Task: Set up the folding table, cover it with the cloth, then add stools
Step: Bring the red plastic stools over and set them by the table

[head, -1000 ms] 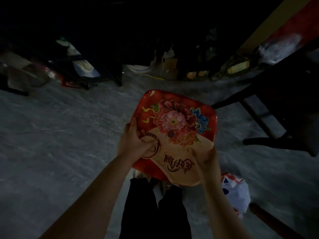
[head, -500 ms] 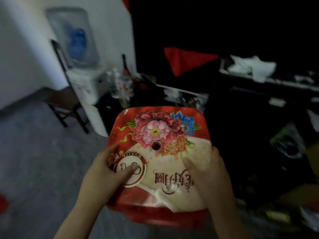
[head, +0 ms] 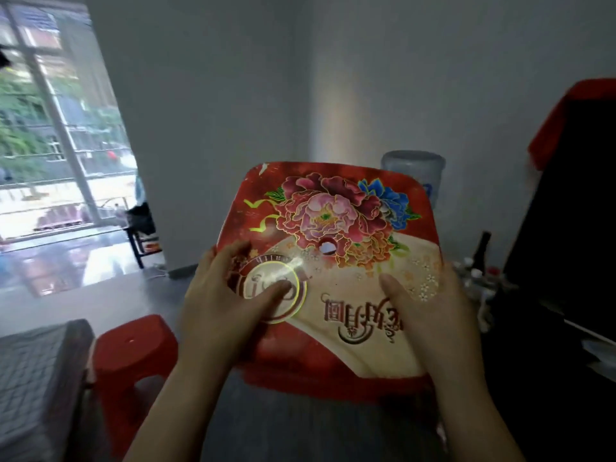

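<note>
A pale blue water-cooler jug (head: 413, 168) stands at the far right, its lower part hidden behind the held stool, and what it contains cannot be told; right of it a dark glass bottle (head: 482, 250) stands upright among a few small capped bottles, too blurred to read. The printed stool (head: 333, 211) is in mid-frame, held up off the floor in front of the person, well right of the cloth-covered table (head: 30, 361) at the near left; its seat faces up toward the camera, tilted, with the peony print at the far edge and the characters at the near edge, upside down to the wearer. The seat is roughly square with rounded corners, so it shows no clear long axis; a small round hole sits at its centre, and the legs are hidden below. The left hand (head: 220, 311) grasps the near-left edge, thumb lying on the round emblem; the right hand (head: 443, 315) grasps the near-right edge, thumb on top and fingers wrapped over the side. A plain red stool (head: 133, 345) stands on the floor just beside the table; a large window (head: 50, 145) fills the far left.
</note>
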Tool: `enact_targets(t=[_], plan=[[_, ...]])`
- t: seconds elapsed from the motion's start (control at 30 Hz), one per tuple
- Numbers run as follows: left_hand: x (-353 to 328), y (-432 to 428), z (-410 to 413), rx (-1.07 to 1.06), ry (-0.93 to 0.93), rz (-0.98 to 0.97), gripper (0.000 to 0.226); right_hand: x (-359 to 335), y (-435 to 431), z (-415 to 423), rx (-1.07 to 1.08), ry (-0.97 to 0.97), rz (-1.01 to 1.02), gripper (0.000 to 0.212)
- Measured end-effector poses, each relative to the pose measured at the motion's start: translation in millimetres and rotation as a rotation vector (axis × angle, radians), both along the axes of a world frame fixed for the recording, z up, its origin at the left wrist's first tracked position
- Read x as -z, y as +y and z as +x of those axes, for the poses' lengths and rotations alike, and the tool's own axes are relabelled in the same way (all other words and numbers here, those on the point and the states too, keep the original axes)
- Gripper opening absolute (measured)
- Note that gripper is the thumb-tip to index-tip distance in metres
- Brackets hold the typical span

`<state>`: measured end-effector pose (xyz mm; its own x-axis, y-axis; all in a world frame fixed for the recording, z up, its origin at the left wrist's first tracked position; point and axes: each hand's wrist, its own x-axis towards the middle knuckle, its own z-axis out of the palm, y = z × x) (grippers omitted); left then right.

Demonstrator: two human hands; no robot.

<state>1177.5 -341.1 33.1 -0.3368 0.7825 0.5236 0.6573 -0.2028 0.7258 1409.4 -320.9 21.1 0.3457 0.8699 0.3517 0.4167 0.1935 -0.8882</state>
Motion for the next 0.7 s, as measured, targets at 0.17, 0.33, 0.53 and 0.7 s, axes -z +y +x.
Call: enact_targets(t=[0.17,0.33,0.53,0.7], plan=[[-17.1,61.9,-84.7,-0.133,0.091,0.012,0.072,-5.0,90.6,-86.6,-0.132,0.048,-0.017,0.077],[-0.2,147.0,-150.2,-0.239,0.115,-0.064,0.072,11.9,196.2,-148.8,-0.267,0.014,-0.095,0.047],[38.6,270.3,-219.2,-0.375,0.059,-0.207,0.071,48.3,352.0,-229.5,-0.441,-0.032,-0.206,0.068],[62.4,363.5,-276.3,-0.486,-0.027,-0.260,0.072,61.0,473.3,-301.5,-0.543,-0.116,-0.237,0.070]])
